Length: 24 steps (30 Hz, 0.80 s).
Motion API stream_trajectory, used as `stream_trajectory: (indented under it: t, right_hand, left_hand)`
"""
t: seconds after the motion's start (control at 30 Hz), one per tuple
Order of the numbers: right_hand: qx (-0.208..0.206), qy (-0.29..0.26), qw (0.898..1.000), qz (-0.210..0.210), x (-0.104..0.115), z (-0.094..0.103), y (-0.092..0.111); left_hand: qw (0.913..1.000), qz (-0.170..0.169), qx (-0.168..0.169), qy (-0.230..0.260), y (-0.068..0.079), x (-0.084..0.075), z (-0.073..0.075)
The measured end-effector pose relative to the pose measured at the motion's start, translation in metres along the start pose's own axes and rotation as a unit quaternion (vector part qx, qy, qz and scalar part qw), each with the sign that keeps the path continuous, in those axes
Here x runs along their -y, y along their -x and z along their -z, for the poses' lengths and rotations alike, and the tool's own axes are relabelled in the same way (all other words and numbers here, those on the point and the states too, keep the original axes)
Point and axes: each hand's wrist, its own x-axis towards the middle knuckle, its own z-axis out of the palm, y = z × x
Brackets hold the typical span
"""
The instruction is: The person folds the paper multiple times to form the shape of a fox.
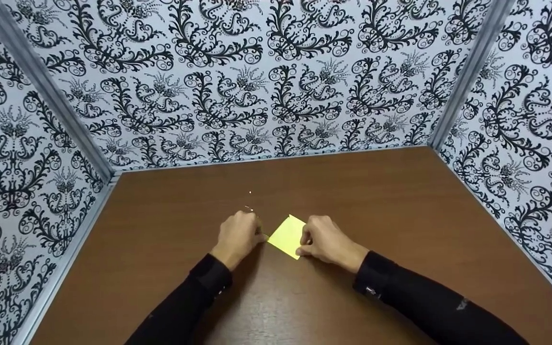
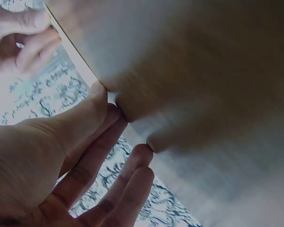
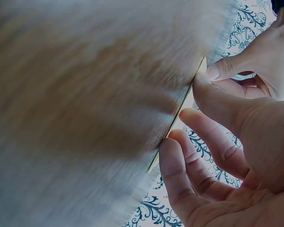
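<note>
A small square sheet of yellow paper (image 1: pixel 285 235) lies turned cornerwise on the brown table, between both hands. My left hand (image 1: pixel 238 235) holds its left corner at the thumb tip; in the left wrist view the other fingertips (image 2: pixel 143 150) touch the tabletop beside it. Over the sheet's right side, my right hand (image 1: pixel 326 239) has curled fingers and grips the paper, its thumb near the front corner. The right wrist view shows that thumb and several fingertips along the thin paper edge (image 3: pixel 154 163). The right hand hides the sheet's right corner.
The brown wooden table (image 1: pixel 185 191) carries tiny light specks (image 1: pixel 250 192) beyond the left hand. Patterned black-and-white walls (image 1: pixel 276 81) enclose its back and sides, with grey metal posts (image 1: pixel 467 72) at the corners.
</note>
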Motion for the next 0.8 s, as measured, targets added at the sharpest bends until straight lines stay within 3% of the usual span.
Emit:
stream_trajectory:
  t: [0.2,0.37,0.5,0.67,0.8]
  right_hand:
    - [0.017,-0.001,1.000,-0.013,0.000,-0.001,-0.001]
    - [0.019,-0.002,1.000,-0.021,0.000,0.000,-0.004]
    - [0.016,0.000,1.000,-0.022,0.000,-0.001,-0.003]
    - [0.014,-0.001,1.000,-0.014,-0.001,-0.001,-0.004]
    - [0.010,0.003,1.000,-0.008,-0.001,0.000,-0.002]
  left_hand:
    - [0.9999,-0.001,-0.012,-0.002,0.001,0.005,0.002]
    - [0.9995,-0.026,-0.019,-0.004,0.007,-0.002,0.006]
    - [0.9972,-0.072,-0.019,0.003,0.017,-0.011,0.007]
    - [0.9876,-0.157,-0.010,-0.008,0.034,-0.028,0.009]
    - [0.9806,-0.192,0.031,-0.025,0.046,-0.041,0.007]
